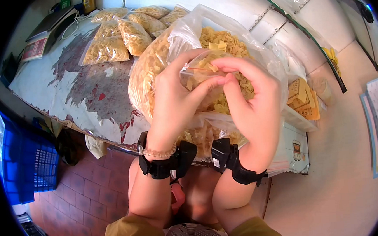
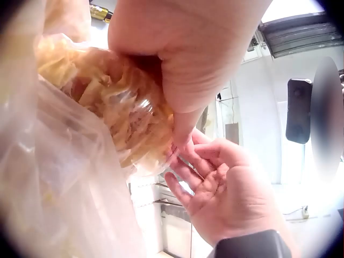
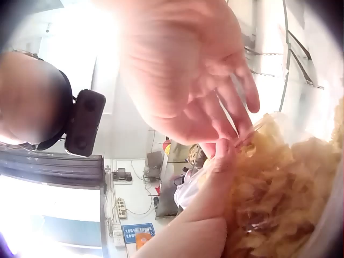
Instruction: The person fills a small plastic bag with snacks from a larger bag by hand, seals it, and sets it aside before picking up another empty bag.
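Note:
Between my hands is a small clear zip bag of yellowish dried flakes, with a thin red line along its mouth. My left hand holds it by one side of the mouth, the thumb reaching across toward the right fingertips. My right hand pinches the bag's mouth between thumb and forefinger; its other fingers are spread in the left wrist view. Just behind and below is a large clear plastic sack, open at the top and heaped with the same loose flakes.
Several filled flake bags lie on the worn table at the back left, near a notebook. A blue crate stands at left on the tiled floor. At right are yellow packets and a white device.

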Action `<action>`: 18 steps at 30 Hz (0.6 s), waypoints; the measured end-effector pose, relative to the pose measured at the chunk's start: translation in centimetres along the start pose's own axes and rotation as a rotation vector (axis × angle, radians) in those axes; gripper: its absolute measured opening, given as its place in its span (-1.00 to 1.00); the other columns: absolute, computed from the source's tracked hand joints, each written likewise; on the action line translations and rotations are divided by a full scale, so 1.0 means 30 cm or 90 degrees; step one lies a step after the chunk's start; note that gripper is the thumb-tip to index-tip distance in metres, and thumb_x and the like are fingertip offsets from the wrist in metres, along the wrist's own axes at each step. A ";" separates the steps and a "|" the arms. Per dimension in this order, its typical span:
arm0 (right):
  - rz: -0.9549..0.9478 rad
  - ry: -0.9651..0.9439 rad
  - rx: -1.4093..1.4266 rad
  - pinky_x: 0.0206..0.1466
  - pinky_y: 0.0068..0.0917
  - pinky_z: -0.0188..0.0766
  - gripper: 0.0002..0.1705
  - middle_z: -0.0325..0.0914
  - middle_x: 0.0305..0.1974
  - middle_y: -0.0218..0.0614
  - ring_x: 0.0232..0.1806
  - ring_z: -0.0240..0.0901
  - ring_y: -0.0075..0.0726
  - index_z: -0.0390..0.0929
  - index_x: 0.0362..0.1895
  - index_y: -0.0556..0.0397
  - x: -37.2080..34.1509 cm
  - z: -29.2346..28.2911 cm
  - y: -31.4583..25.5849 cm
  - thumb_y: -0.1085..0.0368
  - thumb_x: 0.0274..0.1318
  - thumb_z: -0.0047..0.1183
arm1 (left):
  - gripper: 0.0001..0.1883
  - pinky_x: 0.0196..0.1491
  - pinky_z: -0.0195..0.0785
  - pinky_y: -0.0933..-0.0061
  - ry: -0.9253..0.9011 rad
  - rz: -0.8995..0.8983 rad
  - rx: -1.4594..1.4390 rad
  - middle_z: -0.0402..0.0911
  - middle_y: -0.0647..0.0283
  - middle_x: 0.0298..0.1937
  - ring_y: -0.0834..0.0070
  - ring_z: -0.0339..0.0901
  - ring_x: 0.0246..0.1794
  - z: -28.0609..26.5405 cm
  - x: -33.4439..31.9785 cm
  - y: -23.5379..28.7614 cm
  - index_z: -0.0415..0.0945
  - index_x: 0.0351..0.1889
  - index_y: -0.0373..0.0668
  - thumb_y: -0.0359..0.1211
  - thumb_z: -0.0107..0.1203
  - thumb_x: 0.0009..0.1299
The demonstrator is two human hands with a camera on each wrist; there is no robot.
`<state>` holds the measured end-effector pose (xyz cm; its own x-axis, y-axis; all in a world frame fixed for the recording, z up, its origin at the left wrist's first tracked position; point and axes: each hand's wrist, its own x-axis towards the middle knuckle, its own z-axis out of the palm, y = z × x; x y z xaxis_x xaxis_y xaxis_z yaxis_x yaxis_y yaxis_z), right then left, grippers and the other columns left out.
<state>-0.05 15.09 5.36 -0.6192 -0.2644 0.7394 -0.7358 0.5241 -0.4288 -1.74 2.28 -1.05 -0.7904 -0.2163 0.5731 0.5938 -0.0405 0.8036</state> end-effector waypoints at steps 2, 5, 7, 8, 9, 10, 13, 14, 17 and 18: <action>0.016 -0.018 0.028 -0.11 -0.28 0.37 -0.82 0.62 -0.33 -0.13 -0.29 0.55 -0.03 0.60 -0.27 0.16 0.003 0.016 0.007 0.43 0.00 0.02 | -0.50 -0.14 0.49 0.45 -0.005 -0.022 -0.013 0.70 0.07 -0.17 0.46 0.65 -0.24 -0.002 -0.006 0.002 0.55 0.05 -0.29 -0.36 0.43 0.14; 0.057 -0.051 0.040 -0.08 -0.25 0.29 -0.79 0.62 -0.35 -0.16 -0.32 0.53 -0.04 0.60 -0.33 0.16 0.004 0.026 0.005 0.32 0.02 -0.03 | -0.55 -0.18 0.49 0.45 -0.016 -0.044 -0.024 0.69 0.07 -0.20 0.47 0.64 -0.27 0.003 -0.010 -0.008 0.55 0.05 -0.28 -0.44 0.36 0.18; 0.136 -0.105 -0.039 -0.07 -0.24 0.30 -0.79 0.62 -0.36 -0.21 -0.32 0.54 -0.07 0.60 -0.38 0.15 0.001 0.032 0.001 0.28 0.00 -0.01 | -0.58 -0.20 0.48 0.45 -0.021 -0.046 -0.021 0.69 0.07 -0.22 0.48 0.64 -0.30 0.002 -0.011 -0.007 0.55 0.05 -0.28 -0.48 0.32 0.19; 0.136 -0.106 -0.038 -0.07 -0.24 0.30 -0.79 0.62 -0.36 -0.21 -0.32 0.54 -0.07 0.60 -0.38 0.15 0.001 0.037 0.006 0.28 0.00 -0.01 | -0.59 -0.21 0.48 0.45 -0.032 -0.049 -0.003 0.69 0.07 -0.24 0.47 0.64 -0.31 0.001 -0.012 -0.001 0.55 0.04 -0.27 -0.51 0.28 0.19; 0.161 -0.119 -0.032 -0.07 -0.25 0.29 -0.78 0.61 -0.41 -0.21 -0.36 0.53 -0.08 0.59 -0.41 0.15 0.001 0.041 0.015 0.26 0.00 0.00 | -0.59 -0.22 0.48 0.45 -0.044 -0.052 0.015 0.69 0.07 -0.26 0.46 0.64 -0.33 0.002 -0.012 0.002 0.56 0.04 -0.26 -0.54 0.24 0.18; 0.189 -0.132 -0.027 -0.07 -0.25 0.28 -0.77 0.60 -0.46 -0.21 -0.39 0.53 -0.08 0.58 -0.44 0.15 0.002 0.043 0.022 0.23 0.00 0.00 | -0.59 -0.22 0.48 0.45 -0.045 -0.053 0.014 0.69 0.07 -0.26 0.46 0.64 -0.33 0.002 -0.012 -0.008 0.56 0.04 -0.26 -0.54 0.24 0.18; 0.295 -0.202 0.015 -0.14 -0.26 0.32 -0.74 0.54 -0.56 -0.15 -0.46 0.51 -0.05 0.57 -0.50 0.15 0.018 0.051 0.019 0.21 0.01 0.00 | -0.61 -0.23 0.47 0.46 -0.033 -0.031 0.055 0.68 0.08 -0.32 0.45 0.64 -0.36 -0.010 -0.007 -0.028 0.58 0.01 -0.25 -0.56 0.22 0.17; 0.290 -0.205 0.018 -0.24 -0.25 0.36 -0.71 0.49 -0.61 -0.10 -0.51 0.47 -0.01 0.55 -0.54 0.16 0.019 0.057 0.024 0.20 0.03 -0.02 | -0.62 -0.23 0.48 0.46 -0.043 -0.064 0.056 0.68 0.08 -0.33 0.44 0.64 -0.36 -0.016 -0.006 -0.016 0.59 0.00 -0.25 -0.57 0.22 0.17; 0.292 -0.257 -0.047 -0.24 -0.36 0.43 -0.77 0.59 -0.51 -0.15 -0.42 0.57 -0.17 0.59 -0.44 0.18 0.029 0.025 0.021 0.26 0.08 0.02 | -0.67 -0.24 0.48 0.47 -0.043 -0.081 0.055 0.70 0.08 -0.33 0.47 0.65 -0.35 -0.010 -0.004 -0.006 0.62 -0.05 -0.27 -0.54 0.25 0.19; 0.296 -0.252 -0.043 -0.24 -0.36 0.43 -0.77 0.59 -0.51 -0.15 -0.42 0.57 -0.17 0.59 -0.44 0.18 0.017 0.012 0.035 0.26 0.08 0.02 | -0.70 -0.22 0.48 0.47 -0.042 -0.065 0.062 0.71 0.11 -0.31 0.49 0.64 -0.34 -0.005 -0.005 0.005 0.63 -0.07 -0.29 -0.52 0.27 0.20</action>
<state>-1.25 15.21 5.11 -0.9354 -0.2698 0.2285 -0.3535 0.7038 -0.6162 -1.50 2.15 -1.04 -0.8563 -0.1508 0.4939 0.4945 0.0362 0.8684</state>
